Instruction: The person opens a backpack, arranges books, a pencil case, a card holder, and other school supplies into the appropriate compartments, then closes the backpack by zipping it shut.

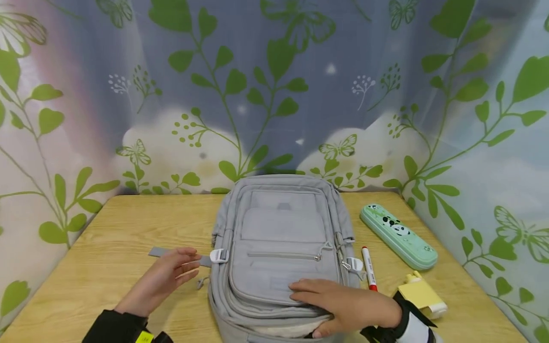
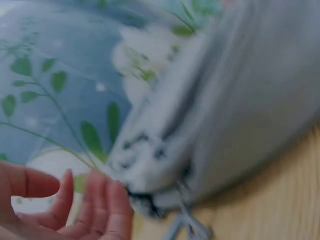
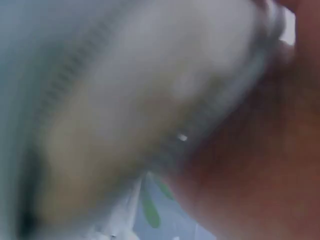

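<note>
Resting on the backpack (image 1: 279,226), the right hand (image 1: 343,305) is spread loosely, thumb at the gaping lower opening (image 1: 280,331); no grip is seen. Left hand (image 1: 171,269) is loosely open, empty, beside a strap (image 1: 206,261). Backpack is set on the bench (image 1: 146,219), pencil case (image 1: 405,240) to its right. Probably best steadied by both hands, opening kept unwrinkled.

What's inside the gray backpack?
Through a gap at the near end of the gray backpack, a pale surface shows; lining or contents, can't tell. The right hand covers one end of the gap, and the pack's fabric hides everything else.
</note>
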`<action>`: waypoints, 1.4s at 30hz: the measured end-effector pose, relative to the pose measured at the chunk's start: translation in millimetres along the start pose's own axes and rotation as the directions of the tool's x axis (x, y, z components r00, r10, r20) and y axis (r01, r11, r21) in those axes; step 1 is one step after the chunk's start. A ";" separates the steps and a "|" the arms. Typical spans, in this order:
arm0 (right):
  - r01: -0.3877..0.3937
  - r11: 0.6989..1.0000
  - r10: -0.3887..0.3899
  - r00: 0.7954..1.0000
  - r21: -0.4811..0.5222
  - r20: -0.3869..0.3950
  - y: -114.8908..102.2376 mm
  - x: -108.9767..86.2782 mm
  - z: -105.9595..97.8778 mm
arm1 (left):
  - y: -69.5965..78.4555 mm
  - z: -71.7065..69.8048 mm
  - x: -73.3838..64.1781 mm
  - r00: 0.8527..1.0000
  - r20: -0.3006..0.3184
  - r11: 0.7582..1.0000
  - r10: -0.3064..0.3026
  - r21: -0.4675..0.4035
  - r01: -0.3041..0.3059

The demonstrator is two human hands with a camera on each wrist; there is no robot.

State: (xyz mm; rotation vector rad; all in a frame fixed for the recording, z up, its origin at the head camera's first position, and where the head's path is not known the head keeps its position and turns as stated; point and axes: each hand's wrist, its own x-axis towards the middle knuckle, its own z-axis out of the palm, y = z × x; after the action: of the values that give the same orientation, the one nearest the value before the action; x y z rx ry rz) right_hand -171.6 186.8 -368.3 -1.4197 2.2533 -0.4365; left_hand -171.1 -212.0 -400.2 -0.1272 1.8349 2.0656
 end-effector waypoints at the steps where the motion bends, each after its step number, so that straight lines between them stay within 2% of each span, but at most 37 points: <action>1: -0.005 1.000 0.005 1.000 0.029 0.023 -0.2 1.2 -2.9 | -3.0 0.8 2.9 1.000 -0.014 0.998 -0.006 0.063 0.007; 4: -0.047 0.996 0.043 0.997 0.076 0.059 -4.5 8.6 -15.6 | -10.3 8.1 9.6 0.999 -0.037 0.976 -0.007 0.218 0.015; 8: -0.113 0.994 0.113 0.993 0.005 0.020 -10.3 30.3 -34.9 | -17.4 18.0 17.6 0.996 -0.092 0.928 0.013 0.373 0.023; 10: -0.133 0.988 0.132 0.991 -0.076 -0.025 -7.3 44.2 -42.9 | -20.3 21.3 20.1 0.994 -0.106 0.889 0.038 0.459 0.015; 14: -0.178 0.962 0.166 0.983 -0.206 -0.072 7.6 68.5 -55.8 | -26.5 25.3 21.7 0.990 -0.103 0.782 0.096 0.623 -0.011; 17: -0.232 0.947 0.227 0.973 -0.224 -0.048 19.8 81.4 -58.2 | -31.4 27.4 19.8 0.988 -0.094 0.730 0.123 0.683 -0.026; 21: -0.303 0.940 0.309 0.951 -0.153 0.011 30.2 90.1 -56.0 | -37.0 29.1 14.8 0.984 -0.068 0.692 0.162 0.719 -0.064; 24: -0.329 0.937 0.334 0.942 -0.118 0.025 33.9 91.0 -54.1 | -38.4 30.7 12.0 0.977 -0.065 0.641 0.203 0.763 -0.082; 26: -0.331 0.936 0.336 0.942 -0.121 0.023 35.3 90.9 -53.2 | -37.1 32.8 9.5 0.971 -0.076 0.578 0.225 0.813 -0.070; 27: -0.330 0.936 0.334 0.942 -0.123 0.020 35.8 90.9 -52.9 | -36.1 34.3 7.9 0.968 -0.076 0.530 0.238 0.846 -0.064; 30: -0.323 0.938 0.327 0.945 -0.126 0.014 37.5 92.2 -51.5 | -31.8 39.0 0.5 0.953 -0.012 0.344 0.302 0.934 -0.098; 31: -0.321 0.939 0.325 0.946 -0.127 0.015 37.9 92.7 -51.0 | -30.6 40.6 -2.6 0.949 0.023 0.287 0.315 0.951 -0.118; 32: -0.318 0.939 0.323 0.946 -0.130 0.015 38.4 93.3 -50.1 | -29.1 42.3 -6.0 0.947 0.058 0.240 0.315 0.961 -0.139; 33: -0.315 0.939 0.320 0.947 -0.135 0.017 39.0 93.9 -48.9 | -27.9 43.6 -9.2 0.945 0.098 0.201 0.312 0.965 -0.166; 34: -0.313 0.939 0.318 0.948 -0.141 0.018 39.4 94.5 -47.7 | -26.5 44.8 -12.3 0.947 0.133 0.180 0.294 0.965 -0.192; 35: -0.309 0.940 0.315 0.949 -0.144 0.016 39.8 94.8 -46.3 | -24.9 45.8 -15.4 0.952 0.167 0.185 0.255 0.958 -0.218; 36: -0.306 0.940 0.312 0.950 -0.150 0.015 40.3 95.2 -44.9 | -24.0 46.2 -17.9 0.953 0.209 0.199 0.217 0.947 -0.253; 38: -0.304 0.939 0.309 0.951 -0.158 0.006 41.2 95.7 -42.4 | -21.9 46.9 -23.1 0.950 0.276 0.249 0.147 0.919 -0.306; 40: -0.307 0.938 0.310 0.951 -0.162 -0.006 42.2 95.8 -40.7 | -20.6 47.8 -27.5 0.933 0.347 0.318 0.093 0.878 -0.358; 42: -0.316 0.934 0.318 0.948 -0.163 -0.015 43.2 95.4 -40.0 | -21.3 49.6 -31.0 0.910 0.408 0.362 0.073 0.839 -0.406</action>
State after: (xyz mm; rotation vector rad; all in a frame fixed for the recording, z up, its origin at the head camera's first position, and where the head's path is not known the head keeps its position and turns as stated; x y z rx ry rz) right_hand -261.5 119.9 -373.7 -1.0941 2.4979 -0.1391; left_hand -126.5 -168.7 -403.3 0.7779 2.5802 0.7806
